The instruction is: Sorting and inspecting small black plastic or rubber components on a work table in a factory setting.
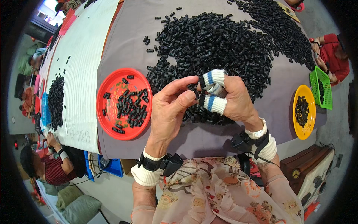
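Observation:
My left hand (172, 104) pinches a small black plastic piece (192, 88) between thumb and forefinger, above the near edge of a big heap of the same black cylindrical pieces (216, 44). Close against it, my right hand (238, 97) has its fingers curled in. White knitted finger covers (215, 104) with blue stripes wrap the right thumb and forefinger. Something greyish shows between those fingers, too small to make out. Left of my hands lies a red round plate (101, 112) with many black pieces scattered on it.
A yellow plate (310, 119) with black pieces and a green basket (327, 93) stand at the right. Beyond them sits a person in red (335, 56). Another black heap (278, 33) spreads far right. At the left, a person in stripes (56, 168) works by a white-covered table (80, 74).

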The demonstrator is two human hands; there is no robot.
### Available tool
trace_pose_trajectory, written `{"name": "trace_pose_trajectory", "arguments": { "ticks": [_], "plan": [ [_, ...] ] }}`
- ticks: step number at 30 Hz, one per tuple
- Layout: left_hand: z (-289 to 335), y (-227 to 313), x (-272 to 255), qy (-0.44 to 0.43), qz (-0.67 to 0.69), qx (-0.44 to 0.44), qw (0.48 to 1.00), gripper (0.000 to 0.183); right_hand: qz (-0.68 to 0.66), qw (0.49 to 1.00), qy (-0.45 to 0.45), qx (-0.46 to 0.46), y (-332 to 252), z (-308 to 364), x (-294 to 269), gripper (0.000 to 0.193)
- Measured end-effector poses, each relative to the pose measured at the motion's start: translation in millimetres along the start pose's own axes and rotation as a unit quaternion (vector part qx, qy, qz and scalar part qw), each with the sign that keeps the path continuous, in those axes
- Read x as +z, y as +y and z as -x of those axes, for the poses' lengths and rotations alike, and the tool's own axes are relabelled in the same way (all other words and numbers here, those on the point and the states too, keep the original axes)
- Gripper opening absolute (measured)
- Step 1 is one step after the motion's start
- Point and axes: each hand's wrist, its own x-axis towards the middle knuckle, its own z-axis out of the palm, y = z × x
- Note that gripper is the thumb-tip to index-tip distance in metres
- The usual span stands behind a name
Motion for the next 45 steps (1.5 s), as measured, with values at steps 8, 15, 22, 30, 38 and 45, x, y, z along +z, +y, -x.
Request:
{"name": "trace_pose_trajectory", "arguments": {
  "ticks": [8, 15, 22, 30, 38, 45],
  "plan": [
    [0, -7, -9, -0.005, 0.101, -0.006, 0.995, 0.027, 0.013, 1.000, 0.028, -0.002, 0, -2, 3, 0.024],
    [-1, -9, -14, -0.045, 0.160, -0.021, 0.986, 0.024, 0.035, 0.999, -0.003, -0.020, -8, -9, 1, 0.023],
    [-2, -8, -15, -0.064, 0.163, -0.031, 0.984, 0.025, 0.029, 0.999, -0.027, 0.000, -12, -10, -1, 0.023],
    [0, -4, -9, -0.058, 0.150, -0.022, 0.987, 0.026, 0.038, 0.997, -0.072, 0.006, -16, -16, -7, 0.030],
    [1, -1, -9, -0.050, 0.116, -0.022, 0.992, 0.024, 0.114, 0.985, -0.131, 0.002, -25, -25, -9, 0.038],
    [1, 3, -7, -0.044, 0.106, -0.029, 0.993, 0.024, 0.147, 0.980, -0.135, 0.000, -21, -27, -9, 0.038]
  ]
}}
